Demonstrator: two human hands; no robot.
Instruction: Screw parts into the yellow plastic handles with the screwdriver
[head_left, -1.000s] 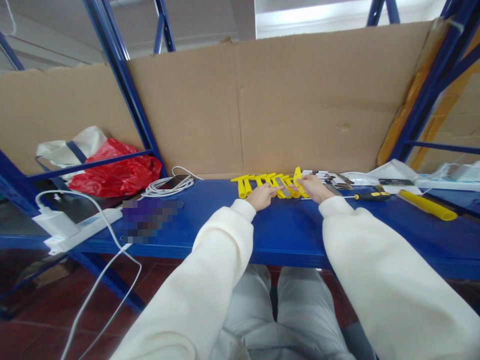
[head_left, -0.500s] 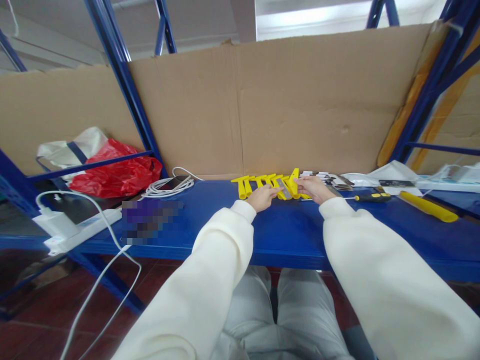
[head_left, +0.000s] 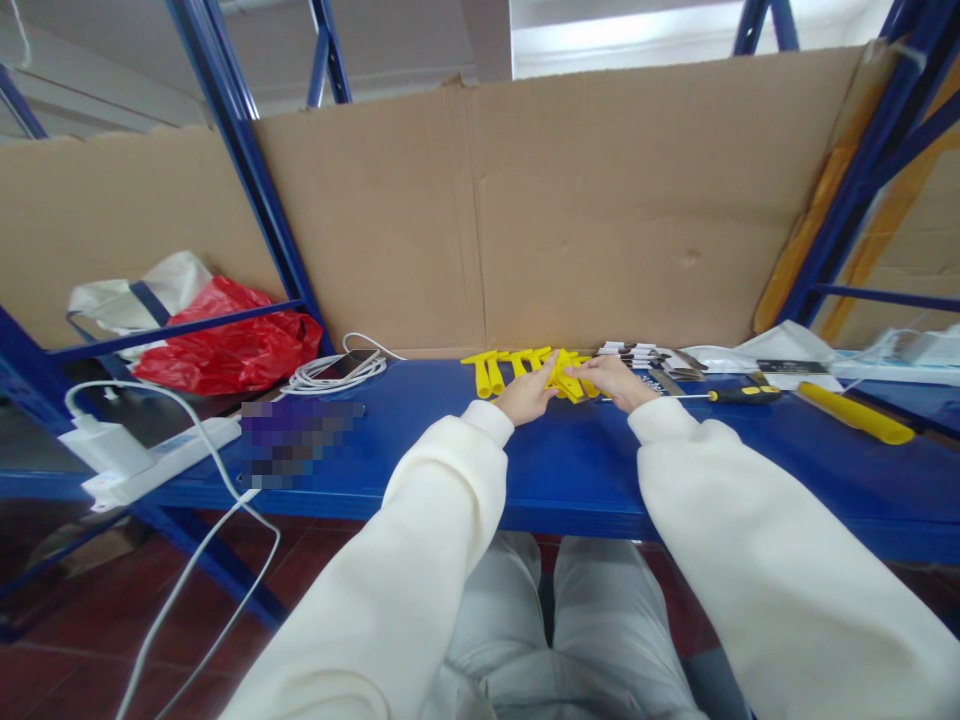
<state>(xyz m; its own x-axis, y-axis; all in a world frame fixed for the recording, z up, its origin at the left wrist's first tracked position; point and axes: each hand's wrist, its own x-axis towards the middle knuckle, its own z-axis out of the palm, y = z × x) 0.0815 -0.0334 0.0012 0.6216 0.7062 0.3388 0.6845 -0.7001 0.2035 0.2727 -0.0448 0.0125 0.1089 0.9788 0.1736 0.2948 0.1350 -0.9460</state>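
A row of yellow plastic scrapers point(head_left: 486, 369) lies along the back of the blue shelf point(head_left: 570, 470). My left hand point(head_left: 527, 395) and my right hand point(head_left: 613, 381) meet over one yellow scraper point(head_left: 564, 379) in that row. The fingertips of both hands pinch it from either side, and the fingers cover its middle. Just right of my right hand lie several small metal blades point(head_left: 643, 354). Cream sleeves cover both my arms.
A yellow-and-black screwdriver point(head_left: 739, 393) and a yellow tube point(head_left: 855, 411) lie to the right. Coiled white cable point(head_left: 330, 374), a white power strip point(head_left: 161, 452) and a red bag point(head_left: 225, 345) sit left. A cardboard sheet point(head_left: 600, 200) backs the shelf.
My right hand has slid left, closing onto the scraper and covering the grey blade that showed between the hands. My left hand has barely moved.
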